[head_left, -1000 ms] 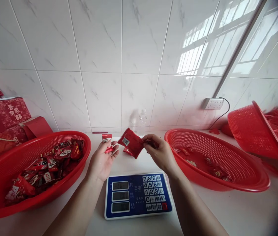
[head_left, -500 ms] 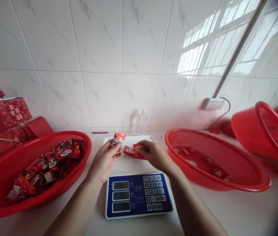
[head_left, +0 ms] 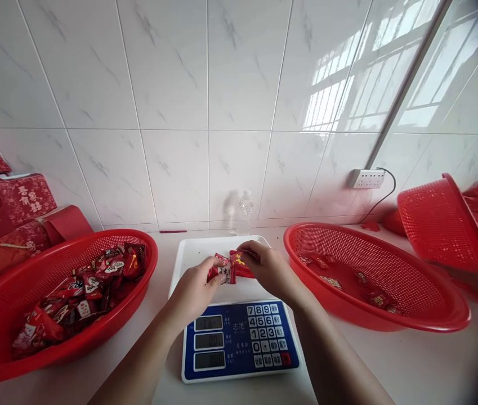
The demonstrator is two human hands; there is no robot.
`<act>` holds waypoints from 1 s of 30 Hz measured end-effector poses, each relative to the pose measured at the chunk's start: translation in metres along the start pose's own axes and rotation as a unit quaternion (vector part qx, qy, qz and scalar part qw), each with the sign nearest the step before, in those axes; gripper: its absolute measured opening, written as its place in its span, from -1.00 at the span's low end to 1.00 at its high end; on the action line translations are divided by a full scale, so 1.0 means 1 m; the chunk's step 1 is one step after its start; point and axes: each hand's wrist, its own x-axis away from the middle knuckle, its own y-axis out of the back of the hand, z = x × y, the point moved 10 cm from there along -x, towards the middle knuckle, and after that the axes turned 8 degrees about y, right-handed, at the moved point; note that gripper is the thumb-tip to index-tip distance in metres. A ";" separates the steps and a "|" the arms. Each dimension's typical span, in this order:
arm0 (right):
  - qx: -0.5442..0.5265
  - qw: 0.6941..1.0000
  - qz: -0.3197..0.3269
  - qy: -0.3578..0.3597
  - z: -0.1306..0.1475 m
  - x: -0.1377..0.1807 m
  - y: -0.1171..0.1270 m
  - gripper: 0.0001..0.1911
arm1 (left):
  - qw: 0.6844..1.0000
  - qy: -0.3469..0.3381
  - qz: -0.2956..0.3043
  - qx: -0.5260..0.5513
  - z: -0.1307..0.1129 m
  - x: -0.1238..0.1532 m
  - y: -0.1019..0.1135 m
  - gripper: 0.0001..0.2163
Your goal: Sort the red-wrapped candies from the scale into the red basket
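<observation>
Left hand lowered to scale tray, pinching candy packet; right hand clamped on red packet just beside it. Judged step: loading tray. Next move needs clean release, hands clear.

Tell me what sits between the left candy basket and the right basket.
Head view: a blue-faced weighing scale sits between them, its white pan under the left hand and right hand, which hold red candy packets.
</observation>
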 end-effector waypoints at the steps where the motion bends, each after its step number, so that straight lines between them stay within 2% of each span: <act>1: 0.021 1.000 0.014 0.003 0.000 0.001 0.000 -0.83 | 0.998 -0.019 -0.029 -0.045 -0.002 -0.001 0.003 -0.85; 3: 0.057 0.997 0.044 0.006 0.002 0.002 -0.002 -0.80 | 0.988 -0.052 -0.088 -0.112 -0.006 -0.001 0.010 -0.83; 5: 0.087 0.993 0.074 0.010 0.003 0.005 -0.006 -0.78 | 0.984 -0.067 -0.103 -0.130 -0.007 -0.001 0.010 -0.85; 9: 0.110 0.986 0.120 0.032 0.007 0.007 -0.019 -0.75 | 0.990 -0.075 -0.047 -0.109 -0.005 -0.001 -0.001 -0.88; 14: 0.156 0.973 0.171 0.016 -0.005 0.010 -0.036 -0.75 | 0.992 -0.086 0.021 -0.088 -0.007 0.001 -0.017 -0.74; 17: 0.161 0.972 0.168 0.028 -0.007 0.011 -0.037 -0.74 | 0.989 -0.126 0.058 -0.058 -0.017 0.007 -0.022 -0.68; 19: 0.154 0.975 0.153 0.037 -0.005 0.010 -0.033 -0.73 | 0.987 -0.140 0.058 -0.058 -0.022 0.010 -0.017 -0.65; 21: 0.143 0.979 0.140 0.040 -0.003 0.009 -0.028 -0.71 | 0.988 -0.131 0.039 -0.072 -0.024 0.012 -0.005 -0.66; 24: 0.134 0.983 0.119 0.041 0.002 0.008 -0.020 -0.67 | 0.992 -0.049 -0.006 -0.114 -0.015 0.007 0.028 -0.68; 27: 0.125 0.986 0.090 0.055 0.010 0.007 -0.011 -0.68 | 0.988 0.039 -0.020 -0.147 0.004 0.002 0.072 -0.66; 30: 0.120 0.988 0.070 0.064 0.014 0.007 -0.004 -0.72 | 0.975 0.117 -0.046 -0.185 0.033 -0.002 0.131 -0.68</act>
